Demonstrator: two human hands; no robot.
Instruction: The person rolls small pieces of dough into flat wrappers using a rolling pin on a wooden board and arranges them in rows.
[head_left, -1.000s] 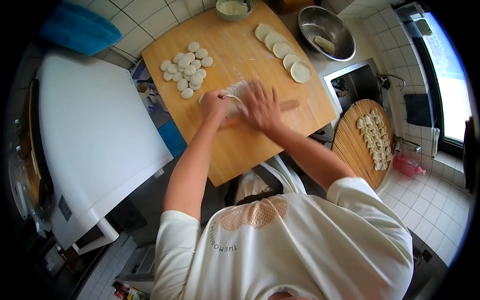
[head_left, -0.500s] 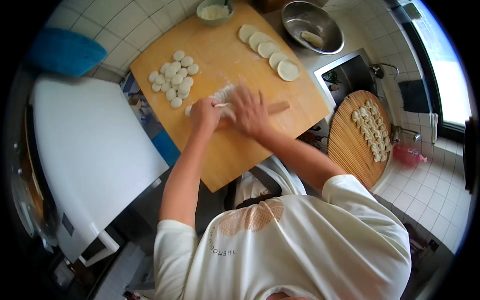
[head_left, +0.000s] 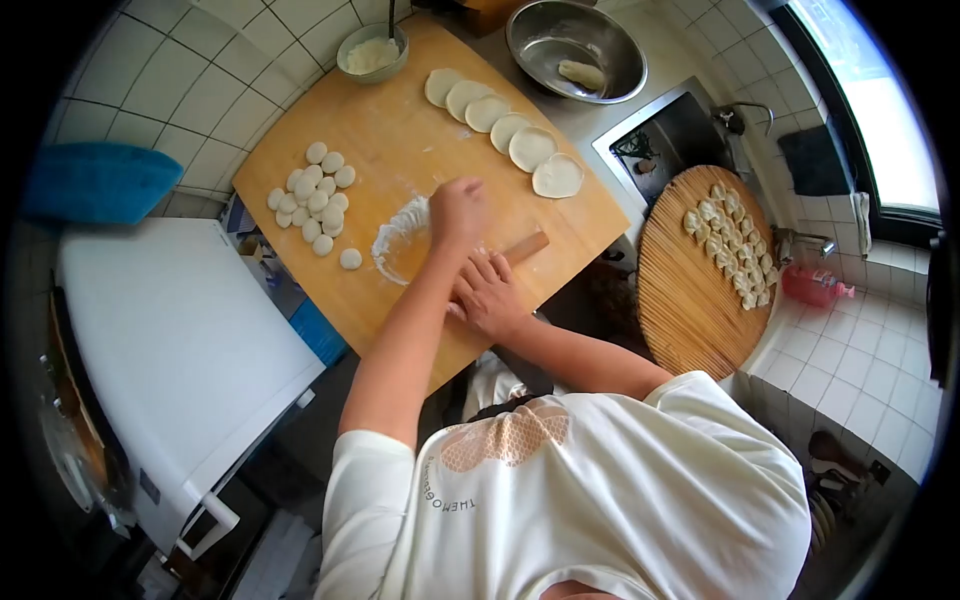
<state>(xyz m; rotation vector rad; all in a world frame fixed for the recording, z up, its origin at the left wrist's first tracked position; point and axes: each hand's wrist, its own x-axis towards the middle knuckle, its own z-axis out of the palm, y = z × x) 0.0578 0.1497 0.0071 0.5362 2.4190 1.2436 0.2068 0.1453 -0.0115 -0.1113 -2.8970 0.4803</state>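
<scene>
My left hand [head_left: 459, 212] is above the middle of the wooden board [head_left: 400, 120], slightly blurred, its fingers curled in; whatever they may hold is hidden. Just below it, my right hand [head_left: 489, 296] is laid over the wooden rolling pin [head_left: 526, 248], whose right end sticks out past the fingers. White flour [head_left: 392, 238] is spread on the board beside my left forearm. Small round dough pieces [head_left: 318, 198] lie in a cluster at the left, with one piece [head_left: 350, 259] apart from them. Several flat dough rounds [head_left: 532, 148] form a slanting row at the upper right.
A bowl of white powder [head_left: 373, 57] stands at the board's top edge. Beyond the board are a metal bowl [head_left: 577, 50] with dough inside, a sink [head_left: 680, 135] and a round slatted tray [head_left: 690, 300] bearing folded dumplings. A white appliance [head_left: 180, 340] stands at the left.
Another flat round now lies at the row's lower end. My left hand has come away from the dough by the rolling pin, and my right hand has slid lower along the pin. The view has shifted.
</scene>
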